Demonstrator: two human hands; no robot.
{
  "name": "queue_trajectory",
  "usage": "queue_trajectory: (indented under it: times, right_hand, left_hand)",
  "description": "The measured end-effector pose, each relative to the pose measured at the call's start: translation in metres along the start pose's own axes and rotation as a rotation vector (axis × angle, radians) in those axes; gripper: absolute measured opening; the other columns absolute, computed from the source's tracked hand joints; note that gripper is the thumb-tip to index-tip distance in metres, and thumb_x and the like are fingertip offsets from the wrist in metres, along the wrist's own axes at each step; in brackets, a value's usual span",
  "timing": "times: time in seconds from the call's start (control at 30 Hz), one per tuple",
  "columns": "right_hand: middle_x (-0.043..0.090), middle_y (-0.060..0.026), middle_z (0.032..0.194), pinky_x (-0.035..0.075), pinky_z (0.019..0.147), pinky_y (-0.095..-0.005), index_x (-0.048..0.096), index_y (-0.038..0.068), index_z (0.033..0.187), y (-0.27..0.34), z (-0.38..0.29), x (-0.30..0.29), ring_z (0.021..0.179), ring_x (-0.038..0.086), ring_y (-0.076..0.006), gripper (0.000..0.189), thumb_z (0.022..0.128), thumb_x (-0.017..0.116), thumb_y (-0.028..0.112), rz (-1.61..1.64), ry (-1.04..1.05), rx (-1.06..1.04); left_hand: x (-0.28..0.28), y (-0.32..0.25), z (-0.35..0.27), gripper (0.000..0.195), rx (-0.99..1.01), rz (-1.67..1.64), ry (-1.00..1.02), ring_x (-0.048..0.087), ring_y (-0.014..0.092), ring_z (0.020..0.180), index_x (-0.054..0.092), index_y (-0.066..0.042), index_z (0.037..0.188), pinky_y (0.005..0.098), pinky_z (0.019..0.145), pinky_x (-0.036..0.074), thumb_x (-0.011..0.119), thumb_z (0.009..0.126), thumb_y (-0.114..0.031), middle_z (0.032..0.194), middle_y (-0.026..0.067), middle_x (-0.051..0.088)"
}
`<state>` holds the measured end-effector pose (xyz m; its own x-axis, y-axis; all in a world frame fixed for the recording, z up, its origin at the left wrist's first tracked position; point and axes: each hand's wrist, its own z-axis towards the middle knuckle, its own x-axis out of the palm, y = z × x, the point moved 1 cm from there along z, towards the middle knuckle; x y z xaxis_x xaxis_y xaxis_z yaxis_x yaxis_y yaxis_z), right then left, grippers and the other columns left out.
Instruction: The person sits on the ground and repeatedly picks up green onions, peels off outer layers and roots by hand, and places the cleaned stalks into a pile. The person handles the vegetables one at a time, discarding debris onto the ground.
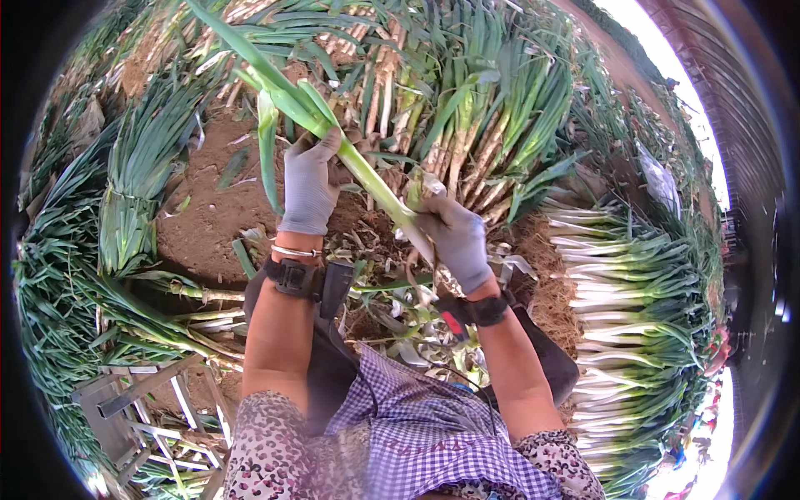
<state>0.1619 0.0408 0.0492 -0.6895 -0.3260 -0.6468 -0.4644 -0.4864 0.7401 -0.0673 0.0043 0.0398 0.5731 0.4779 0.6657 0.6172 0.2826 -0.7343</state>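
A single long green onion [369, 172] slants across the view in front of me, its leaves to the upper left and its pale stalk to the lower right. My left hand [310, 181], in a grey work glove, grips it where the leaves fork. The gloved right hand [455, 234] is closed around the lower, whitish stalk near the root end. One loose leaf [267, 147] hangs down beside my left hand. Peeled-off leaves and skins [400, 319] litter the ground below my hands. The root tip is partly hidden by my right hand.
To the right lies a long row of clean white-stalked onions [612, 300], with brown root fibres [553, 281] beside it. Uncleaned onions [487, 137] are heaped ahead. A tied bundle [128, 206] lies left, above a metal frame [156, 412]. Bare soil [206, 181] shows between.
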Motion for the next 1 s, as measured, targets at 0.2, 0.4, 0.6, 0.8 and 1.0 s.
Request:
queue_trajectory:
  times: [0.2,0.4,0.6,0.8,1.0]
  right_hand:
    - [0.073,-0.0128,0.087,0.052,0.072,-0.0340,0.072,0.007,0.101,-0.177,-0.140,-0.075,0.076,0.068,-0.0237,0.018,0.083,0.069,0.012,-0.431,0.151,0.561]
    - [0.063,-0.0165,0.101,0.049,0.086,-0.0424,0.061,0.002,0.111,-0.033,-0.031,-0.014,0.098,0.061,-0.0359,0.039,0.074,0.074,0.002,-0.159,-0.091,-0.032]
    - [0.063,-0.0129,0.085,0.048,0.075,-0.0418,0.062,0.007,0.090,-0.002,0.021,0.053,0.085,0.061,-0.0348,0.029,0.067,0.079,0.006,-0.068,0.055,-0.143]
    - [0.061,-0.0104,0.076,0.049,0.065,-0.0345,0.060,0.006,0.082,0.012,0.014,0.050,0.070,0.062,-0.0282,0.019,0.069,0.073,0.002,0.037,0.025,-0.135]
    - [0.056,-0.0038,0.061,0.042,0.050,-0.0286,0.057,0.006,0.080,-0.004,-0.011,-0.002,0.053,0.053,-0.0116,0.016,0.071,0.068,-0.002,0.087,-0.258,0.066]
  left_hand:
    - [-0.020,-0.033,-0.001,0.022,0.115,-0.003,-0.221,0.068,0.025,0.081,0.058,-0.001,0.111,0.0329,0.064,0.060,0.062,0.095,-0.016,0.095,0.0143,0.069]
    - [-0.019,-0.018,-0.020,0.017,0.129,-0.061,-0.189,0.058,0.013,0.063,0.060,-0.001,0.107,0.0278,0.051,0.050,0.059,0.090,-0.003,0.078,0.0022,0.060]
    - [-0.004,-0.005,-0.002,0.028,0.150,0.011,-0.187,0.065,0.014,0.068,0.056,-0.001,0.112,0.0260,0.051,0.052,0.069,0.091,-0.013,0.085,0.0041,0.065]
    - [-0.003,-0.005,-0.004,0.035,0.082,-0.024,-0.162,0.064,0.014,0.066,0.054,0.000,0.110,0.0264,0.055,0.053,0.073,0.089,-0.021,0.081,0.0035,0.063]
    - [-0.008,-0.007,0.004,0.040,0.096,-0.130,-0.321,0.064,0.020,0.070,0.049,0.001,0.113,0.0370,0.062,0.060,0.073,0.089,-0.021,0.091,0.0071,0.061]
